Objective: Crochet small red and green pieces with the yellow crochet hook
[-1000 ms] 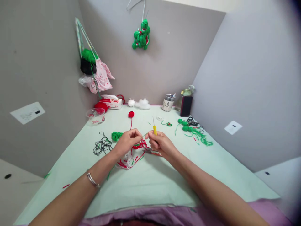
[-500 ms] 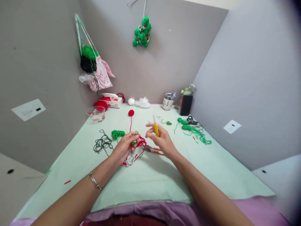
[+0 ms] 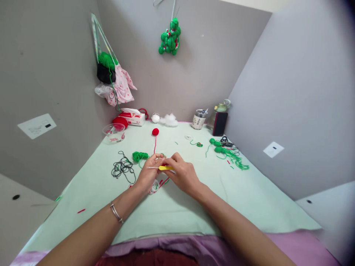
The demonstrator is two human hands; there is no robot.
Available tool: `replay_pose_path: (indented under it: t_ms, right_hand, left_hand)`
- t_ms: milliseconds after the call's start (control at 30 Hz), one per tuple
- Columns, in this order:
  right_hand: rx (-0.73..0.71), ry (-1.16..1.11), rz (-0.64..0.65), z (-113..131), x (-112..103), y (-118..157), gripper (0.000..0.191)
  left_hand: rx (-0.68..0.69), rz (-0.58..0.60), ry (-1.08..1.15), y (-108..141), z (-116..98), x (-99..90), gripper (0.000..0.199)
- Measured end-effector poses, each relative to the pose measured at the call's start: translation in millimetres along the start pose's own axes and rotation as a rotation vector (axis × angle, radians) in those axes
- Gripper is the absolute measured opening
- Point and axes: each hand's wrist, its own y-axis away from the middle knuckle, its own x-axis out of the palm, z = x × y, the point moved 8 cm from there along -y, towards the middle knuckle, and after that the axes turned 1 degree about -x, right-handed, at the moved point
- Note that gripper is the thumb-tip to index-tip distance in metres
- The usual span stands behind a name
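Note:
My right hand (image 3: 184,173) is closed on a crochet hook (image 3: 166,168) with a yellow handle; its thin metal shaft points left across my left palm. My left hand (image 3: 149,170) is closed against it, fingertips meeting the right fingers. The small green yarn piece seen in my left fingers earlier is now almost wholly hidden. From the hands a red strand runs up to a red yarn ball (image 3: 155,132). White yarn (image 3: 154,186) lies below them with red strands, and a green yarn bundle (image 3: 140,156) lies just left.
Tangled black cord (image 3: 122,168) lies left, near a clear plastic bowl (image 3: 114,133) and tissue box (image 3: 134,117). White stuffing (image 3: 169,120), a pen tin (image 3: 199,120) and a phone (image 3: 220,124) stand at the back. Green yarn pieces (image 3: 230,153) lie right.
My right hand has moved left and down to meet my left hand. The hook has swung from upright to nearly level. The red-handled scissors are now hidden behind the hands.

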Motion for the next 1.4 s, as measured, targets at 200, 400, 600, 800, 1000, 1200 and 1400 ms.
replay_pose_path:
  t_ms: [200,400,600,800,1000,1200,1400]
  right_hand:
    - [0.133,-0.177,-0.069,-21.2,-10.6,-10.6,0.023]
    - [0.255,-0.403,-0.016,-28.5,-8.7,-15.8,0.041]
    - [0.296,-0.524,0.020,-22.3,-5.8,-12.2,0.047]
    - [0.276,-0.553,0.067,-17.5,-4.3,-12.1,0.043]
    - [0.333,-0.552,0.087,-22.3,0.4,-7.8,0.037]
    - [0.364,-0.541,0.004,-27.7,-5.6,-9.3,0.038]
    - [0.382,-0.576,-0.070,-32.4,-10.2,-10.2,0.039]
  left_hand:
    - [0.066,0.010,-0.108,2.0,-9.6,1.5,0.046]
    - [0.260,-0.044,-0.275,10.3,-29.1,-3.3,0.036]
    - [0.376,0.017,-0.383,15.0,-38.8,3.0,0.008]
    - [0.310,0.008,-0.364,11.5,-36.2,-0.8,0.017]
    - [0.231,0.019,-0.340,10.2,-32.5,-0.2,0.026]
    - [0.126,0.093,-0.296,5.4,-20.9,2.3,0.036]
    - [0.019,0.199,-0.254,4.5,-6.9,9.5,0.038]
